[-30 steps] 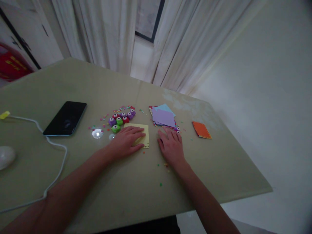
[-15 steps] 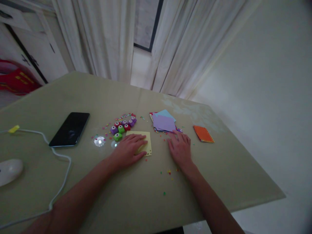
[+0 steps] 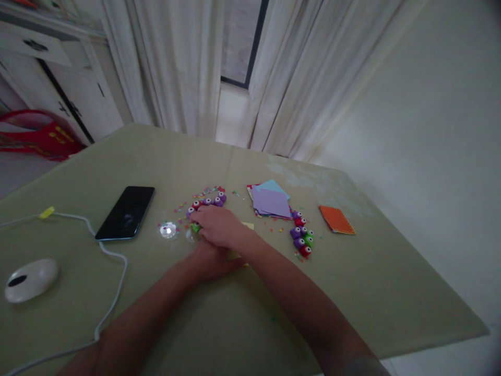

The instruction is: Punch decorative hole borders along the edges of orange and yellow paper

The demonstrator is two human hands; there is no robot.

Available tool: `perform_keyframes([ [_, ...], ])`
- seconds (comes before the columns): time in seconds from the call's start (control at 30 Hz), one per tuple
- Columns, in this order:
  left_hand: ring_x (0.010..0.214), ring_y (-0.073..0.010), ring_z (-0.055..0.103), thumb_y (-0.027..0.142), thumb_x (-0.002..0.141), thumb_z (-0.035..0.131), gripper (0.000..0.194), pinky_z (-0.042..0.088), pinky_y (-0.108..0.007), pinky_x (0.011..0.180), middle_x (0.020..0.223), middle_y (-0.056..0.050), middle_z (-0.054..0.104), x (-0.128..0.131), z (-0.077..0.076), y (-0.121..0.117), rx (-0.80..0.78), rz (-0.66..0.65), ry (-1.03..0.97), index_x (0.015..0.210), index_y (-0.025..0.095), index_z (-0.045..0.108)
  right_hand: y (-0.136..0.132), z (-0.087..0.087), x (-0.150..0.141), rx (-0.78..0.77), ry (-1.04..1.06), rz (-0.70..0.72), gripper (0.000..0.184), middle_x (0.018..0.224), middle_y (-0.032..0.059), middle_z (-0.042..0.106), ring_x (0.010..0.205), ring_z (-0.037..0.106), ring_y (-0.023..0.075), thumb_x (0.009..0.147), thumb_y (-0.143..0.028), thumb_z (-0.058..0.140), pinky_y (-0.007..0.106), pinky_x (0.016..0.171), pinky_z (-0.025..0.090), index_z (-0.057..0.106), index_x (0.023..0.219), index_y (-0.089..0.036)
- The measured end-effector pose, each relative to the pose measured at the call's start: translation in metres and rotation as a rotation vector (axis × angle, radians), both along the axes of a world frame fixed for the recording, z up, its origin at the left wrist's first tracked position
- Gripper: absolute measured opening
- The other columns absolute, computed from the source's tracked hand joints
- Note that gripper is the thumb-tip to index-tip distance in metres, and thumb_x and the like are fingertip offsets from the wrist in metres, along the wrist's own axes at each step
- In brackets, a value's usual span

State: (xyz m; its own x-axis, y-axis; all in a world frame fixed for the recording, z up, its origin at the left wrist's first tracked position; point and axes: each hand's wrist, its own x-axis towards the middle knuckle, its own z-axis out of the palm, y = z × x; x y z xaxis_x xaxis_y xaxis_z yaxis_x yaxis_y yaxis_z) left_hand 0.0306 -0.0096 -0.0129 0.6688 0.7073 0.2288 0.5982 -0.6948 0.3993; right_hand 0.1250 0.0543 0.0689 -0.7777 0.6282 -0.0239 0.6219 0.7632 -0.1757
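Note:
My right hand [image 3: 217, 224] crosses over my left hand, its fingers stretched out over a cluster of small eyeball beads [image 3: 207, 202] in purple, red and green. Some of those beads are hidden beneath it. Below, my left hand [image 3: 211, 261] lies flat on a pale yellow paper square [image 3: 248, 225]; its thumb shows on the right, while most of its fingers are covered by my right hand. A second group of eyeball beads [image 3: 302, 235] sits right of my right forearm. Close by is a stack of coloured paper squares [image 3: 271, 202], purple on top.
An orange stitched square [image 3: 337, 219] lies at the right. To the left are a black phone [image 3: 126, 213], a white mouse [image 3: 32, 280] and a white cable [image 3: 117, 292]. Round clear shiny pieces [image 3: 168, 230] and colourful confetti bits [image 3: 209, 191] are scattered on the table [image 3: 176, 156].
My right hand has moved left from beside the paper stack, across my left hand to the bead cluster. The right-hand bead group has come into sight. My left hand stays on the yellow paper.

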Motion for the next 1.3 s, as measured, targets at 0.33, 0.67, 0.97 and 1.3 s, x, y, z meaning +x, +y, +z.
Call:
perform_keyframes([
  [0.33, 0.141, -0.0368, 0.061, 0.047, 0.091, 0.079, 0.060, 0.048, -0.055, 0.120, 0.154, -0.014, 0.064, 0.002, 0.022, 0.010, -0.054, -0.049, -0.058, 0.145, 0.023, 0.066, -0.044, -0.016, 0.108, -0.024, 0.732, -0.586, 0.029, 0.110, 0.0072, 0.076, 0.088, 0.070, 0.0195, 0.091, -0.019, 0.073, 0.032, 0.085, 0.058, 0.072, 0.120, -0.019],
  [0.67, 0.140, -0.0334, 0.061, 0.059, 0.102, 0.063, 0.059, 0.046, -0.053, 0.121, 0.156, -0.012, 0.064, -0.009, 0.014, 0.020, 0.005, 0.061, -0.035, 0.149, 0.023, 0.064, -0.083, -0.046, 0.152, -0.219, 0.711, -0.689, 0.029, 0.104, 0.0065, 0.076, 0.085, 0.072, 0.0198, 0.087, -0.018, 0.078, 0.034, 0.083, 0.059, 0.074, 0.116, -0.019],
  [0.97, 0.142, -0.0326, 0.060, 0.060, 0.105, 0.057, 0.057, 0.045, -0.051, 0.121, 0.158, -0.010, 0.062, -0.009, 0.014, 0.018, 0.037, 0.055, -0.028, 0.149, 0.025, 0.064, -0.082, -0.046, 0.150, -0.262, 0.794, -0.652, 0.028, 0.101, 0.0050, 0.073, 0.086, 0.069, 0.0186, 0.087, -0.017, 0.080, 0.030, 0.081, 0.056, 0.073, 0.113, -0.020],
  [1.3, 0.143, -0.0344, 0.058, 0.060, 0.107, 0.053, 0.059, 0.045, -0.055, 0.121, 0.161, -0.011, 0.059, -0.011, 0.012, 0.018, 0.063, 0.043, 0.002, 0.152, 0.023, 0.062, -0.081, -0.045, 0.153, -0.237, 0.770, -0.547, 0.028, 0.102, 0.0054, 0.071, 0.088, 0.067, 0.0189, 0.086, -0.008, 0.078, 0.031, 0.082, 0.054, 0.076, 0.112, -0.018],
])
